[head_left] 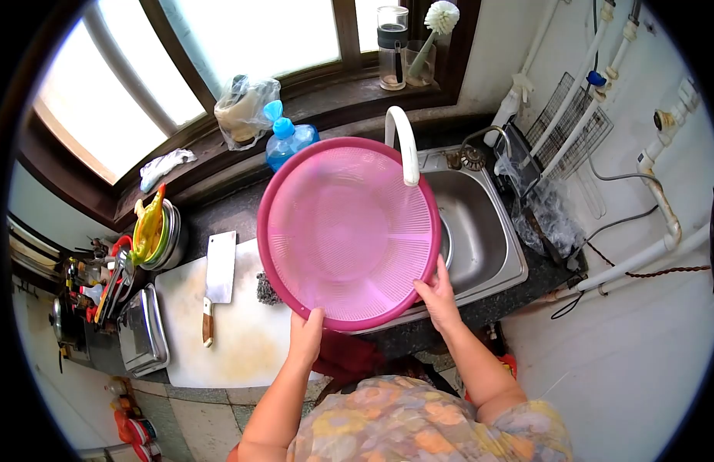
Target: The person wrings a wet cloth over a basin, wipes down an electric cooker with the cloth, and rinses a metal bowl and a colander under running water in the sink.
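Note:
A large round pink plastic colander is held up over the counter, its slotted bottom showing. My left hand grips its lower left rim, with the thumb on top. My right hand pinches the rim at the lower right, its fingers partly hidden beneath. The colander covers the left part of the steel sink, where the edge of a round metal vessel shows. A white curved spout overlaps the colander's upper right edge.
On the left, a cleaver lies on a white cutting board near a dark scouring pad. Stacked bowls and metal trays stand farther left. A blue bottle is behind the colander; crumpled plastic lies right of the sink.

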Action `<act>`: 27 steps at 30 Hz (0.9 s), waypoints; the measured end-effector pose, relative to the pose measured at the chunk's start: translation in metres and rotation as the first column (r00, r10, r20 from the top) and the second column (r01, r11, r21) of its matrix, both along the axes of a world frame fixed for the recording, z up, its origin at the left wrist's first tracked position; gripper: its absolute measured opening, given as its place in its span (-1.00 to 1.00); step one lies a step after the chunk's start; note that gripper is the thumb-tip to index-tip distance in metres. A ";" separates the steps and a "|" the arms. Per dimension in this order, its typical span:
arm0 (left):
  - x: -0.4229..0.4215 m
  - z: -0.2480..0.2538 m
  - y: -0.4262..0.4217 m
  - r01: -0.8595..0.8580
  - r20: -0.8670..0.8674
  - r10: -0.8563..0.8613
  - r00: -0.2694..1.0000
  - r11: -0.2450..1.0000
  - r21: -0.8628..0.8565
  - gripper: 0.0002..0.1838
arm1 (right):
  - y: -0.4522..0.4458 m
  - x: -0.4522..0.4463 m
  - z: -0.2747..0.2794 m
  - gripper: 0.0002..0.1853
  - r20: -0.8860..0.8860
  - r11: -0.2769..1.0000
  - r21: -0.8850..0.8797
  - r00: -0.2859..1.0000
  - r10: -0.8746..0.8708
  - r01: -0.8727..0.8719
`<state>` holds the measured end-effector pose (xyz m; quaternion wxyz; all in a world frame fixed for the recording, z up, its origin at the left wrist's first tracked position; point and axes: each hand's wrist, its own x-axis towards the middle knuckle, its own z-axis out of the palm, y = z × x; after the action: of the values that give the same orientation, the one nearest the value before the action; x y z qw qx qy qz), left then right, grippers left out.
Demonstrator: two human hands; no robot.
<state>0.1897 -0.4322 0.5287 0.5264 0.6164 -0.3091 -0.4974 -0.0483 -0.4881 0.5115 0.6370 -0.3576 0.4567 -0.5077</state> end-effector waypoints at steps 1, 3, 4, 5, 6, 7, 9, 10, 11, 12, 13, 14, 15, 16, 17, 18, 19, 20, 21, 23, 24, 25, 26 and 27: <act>0.000 -0.005 -0.001 0.047 -0.061 -0.044 0.997 0.998 0.045 -0.60 | 0.001 -0.004 0.005 -0.23 -0.013 0.998 -0.041 0.999 -0.038 0.038; -0.003 -0.012 -0.004 0.073 -0.158 -0.062 0.985 0.996 0.061 -0.62 | 0.004 -0.015 0.003 -0.30 -0.043 0.976 -0.191 0.992 -0.118 0.108; -0.008 -0.011 -0.008 0.102 -0.262 -0.075 0.962 0.991 0.090 -0.61 | 0.007 -0.021 0.010 -0.32 -0.089 0.965 -0.230 0.985 -0.146 0.123; -0.013 -0.009 -0.012 0.136 -0.364 -0.084 0.927 0.984 0.118 -0.61 | 0.010 -0.027 0.017 -0.33 -0.135 0.954 -0.268 0.975 -0.177 0.136; -0.017 -0.007 -0.017 0.198 -0.400 -0.141 0.906 0.975 0.105 -0.59 | 0.014 -0.035 0.023 -0.35 -0.261 0.956 -0.259 0.943 -0.206 0.137; -0.021 -0.004 -0.021 0.202 -0.408 -0.143 0.902 0.974 0.105 -0.59 | 0.015 -0.040 0.028 -0.36 -0.328 0.917 -0.363 0.898 -0.294 0.167; -0.029 0.000 -0.032 0.375 -0.564 -0.226 0.795 0.912 0.164 -0.55 | 0.022 -0.049 0.043 -0.36 -0.469 0.875 -0.458 0.794 -0.387 0.156; -0.032 -0.003 -0.037 0.446 -0.589 -0.272 0.761 0.879 0.169 -0.52 | 0.024 -0.052 0.047 -0.34 -0.458 0.857 -0.485 0.785 -0.416 0.171; -0.035 -0.006 -0.043 0.498 -0.626 -0.295 0.722 0.849 0.174 -0.50 | 0.027 -0.054 0.054 -0.34 -0.468 0.858 -0.483 0.778 -0.420 0.172; -0.040 -0.007 -0.048 0.527 -0.658 -0.303 0.690 0.833 0.169 -0.50 | 0.030 -0.055 0.062 -0.34 -0.542 0.846 -0.509 0.703 -0.459 0.159; -0.045 -0.007 -0.053 0.554 -0.688 -0.308 0.657 0.817 0.163 -0.50 | 0.031 -0.056 0.068 -0.34 -0.608 0.834 -0.533 0.621 -0.495 0.143; -0.049 -0.007 -0.058 0.559 -0.693 -0.309 0.652 0.813 0.163 -0.50 | 0.031 -0.057 0.070 -0.32 -0.614 0.805 -0.579 0.581 -0.534 0.129; -0.053 -0.007 -0.063 0.583 -0.734 -0.291 0.613 0.794 0.172 -0.49 | 0.032 -0.056 0.074 -0.32 -0.619 0.807 -0.576 0.575 -0.535 0.129; -0.057 -0.007 -0.067 0.609 -0.772 -0.274 0.574 0.772 0.179 -0.48 | 0.034 -0.053 0.079 -0.31 -0.640 0.808 -0.570 0.537 -0.550 0.149; -0.061 -0.010 -0.072 0.616 -0.775 -0.279 0.567 0.768 0.175 -0.48 | 0.035 -0.049 0.083 -0.29 -0.659 0.808 -0.565 0.497 -0.565 0.169; -0.065 -0.015 -0.078 0.607 -0.784 -0.252 0.567 0.771 0.191 -0.48 | 0.037 -0.045 0.085 -0.27 -0.637 0.793 -0.581 0.503 -0.584 0.184; -0.069 -0.023 -0.082 0.596 -0.792 -0.224 0.567 0.776 0.207 -0.48 | 0.038 -0.041 0.082 -0.26 -0.624 0.753 -0.637 0.461 -0.631 0.167; -0.074 -0.035 -0.087 0.566 -0.804 -0.192 0.562 0.798 0.206 -0.53 | 0.038 -0.037 0.081 -0.25 -0.630 0.719 -0.683 0.395 -0.668 0.127; -0.077 -0.046 -0.090 0.567 -0.806 -0.193 0.559 0.798 0.202 -0.53 | 0.038 -0.034 0.079 -0.24 -0.629 0.686 -0.723 0.331 -0.704 0.085; -0.085 -0.058 -0.095 0.514 -0.807 -0.123 0.578 0.823 0.243 -0.58 | 0.043 -0.028 0.074 -0.24 -0.621 0.693 -0.715 0.366 -0.693 0.097; -0.087 -0.065 -0.098 0.510 -0.810 -0.108 0.576 0.822 0.253 -0.64 | 0.047 -0.025 0.072 -0.24 -0.613 0.701 -0.705 0.401 -0.681 0.112; -0.089 -0.067 -0.098 0.509 -0.810 -0.107 0.576 0.823 0.253 -0.64 | 0.050 -0.021 0.070 -0.24 -0.614 0.701 -0.704 0.401 -0.680 0.111; -0.092 -0.069 -0.098 0.479 -0.754 -0.120 0.646 0.832 0.278 -0.64 | 0.052 -0.018 0.068 -0.24 -0.617 0.704 -0.704 0.409 -0.672 0.095; -0.094 -0.070 -0.099 0.447 -0.691 -0.131 0.711 0.843 0.300 -0.65 | 0.053 -0.014 0.067 -0.24 -0.621 0.706 -0.704 0.417 -0.664 0.078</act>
<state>0.0955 -0.5310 0.4582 0.3566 0.4518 -0.0808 -0.8137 -0.0626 -0.4350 0.5786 0.0510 -0.6121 0.5993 -0.5134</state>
